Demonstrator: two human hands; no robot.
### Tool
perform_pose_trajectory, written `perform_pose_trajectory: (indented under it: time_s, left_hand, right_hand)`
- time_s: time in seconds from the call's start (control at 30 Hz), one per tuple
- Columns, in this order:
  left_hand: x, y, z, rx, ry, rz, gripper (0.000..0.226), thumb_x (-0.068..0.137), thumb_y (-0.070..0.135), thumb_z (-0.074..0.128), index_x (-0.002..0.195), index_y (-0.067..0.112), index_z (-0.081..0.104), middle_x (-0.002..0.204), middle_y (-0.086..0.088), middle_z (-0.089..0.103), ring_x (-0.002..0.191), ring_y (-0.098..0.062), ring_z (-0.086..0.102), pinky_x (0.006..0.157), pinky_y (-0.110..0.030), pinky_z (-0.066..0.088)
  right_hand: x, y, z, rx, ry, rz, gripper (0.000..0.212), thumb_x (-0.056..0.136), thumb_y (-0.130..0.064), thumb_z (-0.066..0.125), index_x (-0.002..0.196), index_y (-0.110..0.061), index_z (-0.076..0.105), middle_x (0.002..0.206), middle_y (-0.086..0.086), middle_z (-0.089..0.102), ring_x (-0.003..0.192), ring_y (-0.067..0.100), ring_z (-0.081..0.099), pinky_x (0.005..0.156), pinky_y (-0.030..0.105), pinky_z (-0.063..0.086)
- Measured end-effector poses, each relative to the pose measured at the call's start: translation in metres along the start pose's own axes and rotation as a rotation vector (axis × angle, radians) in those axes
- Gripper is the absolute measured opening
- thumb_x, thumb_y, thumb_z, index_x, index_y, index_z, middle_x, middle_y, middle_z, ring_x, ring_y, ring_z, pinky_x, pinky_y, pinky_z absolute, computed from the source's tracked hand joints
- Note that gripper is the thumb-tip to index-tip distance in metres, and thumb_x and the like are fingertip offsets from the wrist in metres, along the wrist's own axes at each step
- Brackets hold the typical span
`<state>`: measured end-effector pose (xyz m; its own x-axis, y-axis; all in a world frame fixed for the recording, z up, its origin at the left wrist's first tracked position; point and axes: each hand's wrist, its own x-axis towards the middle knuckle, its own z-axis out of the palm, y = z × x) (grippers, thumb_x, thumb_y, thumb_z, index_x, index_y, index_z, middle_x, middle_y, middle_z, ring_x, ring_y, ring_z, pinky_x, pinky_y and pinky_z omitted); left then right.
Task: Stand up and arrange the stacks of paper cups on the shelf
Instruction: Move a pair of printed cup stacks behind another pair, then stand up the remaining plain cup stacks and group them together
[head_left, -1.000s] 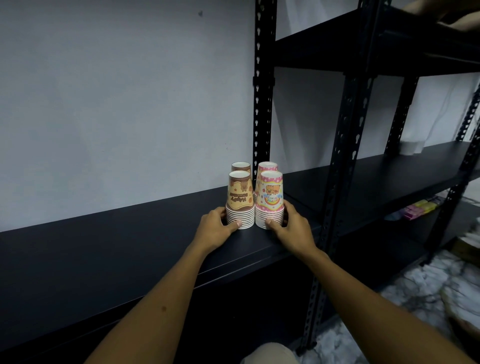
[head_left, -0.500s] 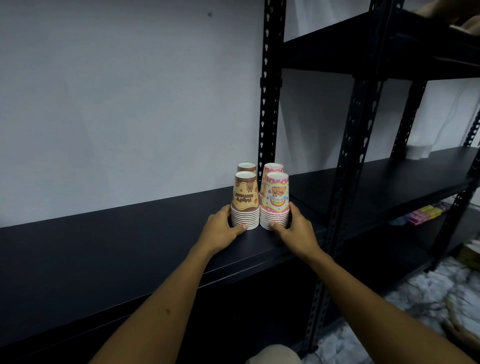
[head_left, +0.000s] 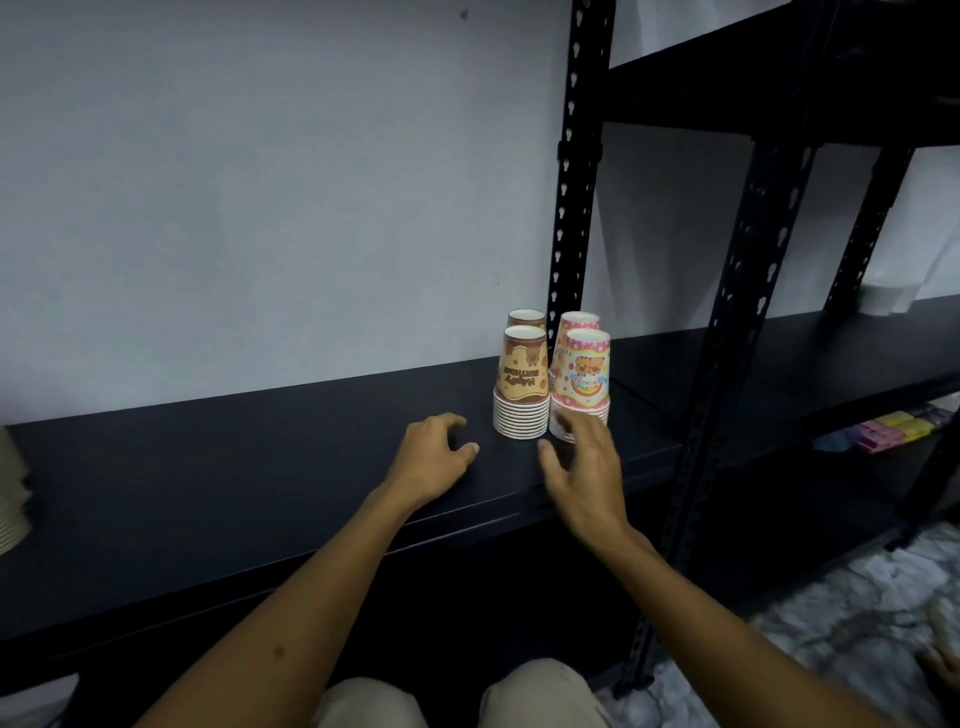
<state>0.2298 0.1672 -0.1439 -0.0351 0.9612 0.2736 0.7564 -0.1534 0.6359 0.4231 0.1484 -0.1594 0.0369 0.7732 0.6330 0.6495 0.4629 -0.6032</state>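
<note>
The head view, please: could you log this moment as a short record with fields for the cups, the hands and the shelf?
brown cup stacks: two, upside down, one behind the other
pink cup stacks: two, upside down, right of the brown ones
shelf: black, bears all four stacks
left hand: fingers loosely curled, apart from the cups, holds nothing
right hand: relaxed, in front of the front pink stack; contact unclear
</note>
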Motion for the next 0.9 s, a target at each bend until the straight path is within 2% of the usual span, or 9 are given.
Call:
perform_pose_trajectory:
  time_s: [0.17, 0.5, 0.67, 0.83, 0.9]
  left_hand:
    - [-0.027, -0.032, -0.039, 0.08, 0.043, 0.008, 0.031, 0.089, 0.027, 0.064, 0.119, 0.023, 0.065, 0.124, 0.003, 0.064, 0.117, -0.014, 0.056, 0.099, -0.028, 0.044]
    - [-0.12, -0.113, -0.144, 0.28, 0.159, -0.161, 0.035, 0.087, 0.038, 0.063, 0.12, 0.026, 0.062, 0.119, 0.004, 0.066, 0.111, -0.015, 0.06, 0.093, -0.038, 0.051]
    - [-0.177, -0.144, -0.192, 0.293, 0.312, -0.234, 0.024, 0.088, 0.029, 0.063, 0.11, 0.019, 0.068, 0.106, 0.004, 0.071, 0.098, -0.011, 0.064, 0.085, -0.028, 0.053]
    - [-0.22, -0.165, -0.228, 0.203, 0.597, -0.35, 0.01, 0.085, 0.019, 0.068, 0.092, 0.015, 0.072, 0.086, 0.004, 0.071, 0.078, -0.006, 0.063, 0.071, -0.018, 0.05]
    - [-0.229, -0.174, -0.24, 0.133, 0.694, -0.423, 0.012, 0.083, 0.02, 0.071, 0.093, 0.014, 0.071, 0.084, 0.004, 0.071, 0.077, -0.005, 0.064, 0.07, -0.014, 0.049]
  right_hand:
    - [-0.003, -0.035, 0.033, -0.031, -0.318, -0.129, 0.029, 0.089, -0.025, 0.063, 0.114, -0.012, 0.064, 0.112, 0.002, 0.064, 0.105, 0.015, 0.058, 0.09, 0.029, 0.048]
    - [-0.011, -0.141, 0.124, 0.045, -0.616, -0.25, 0.026, 0.089, -0.027, 0.062, 0.112, -0.013, 0.066, 0.115, 0.003, 0.066, 0.104, 0.015, 0.06, 0.088, 0.026, 0.048]
    - [-0.028, -0.197, 0.165, 0.168, -0.72, -0.282, 0.028, 0.09, -0.025, 0.062, 0.115, -0.012, 0.065, 0.115, 0.003, 0.065, 0.102, 0.014, 0.06, 0.085, 0.02, 0.044]
    - [-0.052, -0.254, 0.204, 0.36, -0.816, -0.264, 0.036, 0.089, -0.025, 0.065, 0.122, -0.011, 0.06, 0.119, 0.003, 0.064, 0.109, 0.015, 0.06, 0.09, 0.024, 0.046]
    - [-0.058, -0.273, 0.219, 0.412, -0.818, -0.236, 0.043, 0.087, -0.026, 0.067, 0.126, -0.011, 0.057, 0.119, 0.004, 0.063, 0.109, 0.016, 0.06, 0.09, 0.024, 0.046]
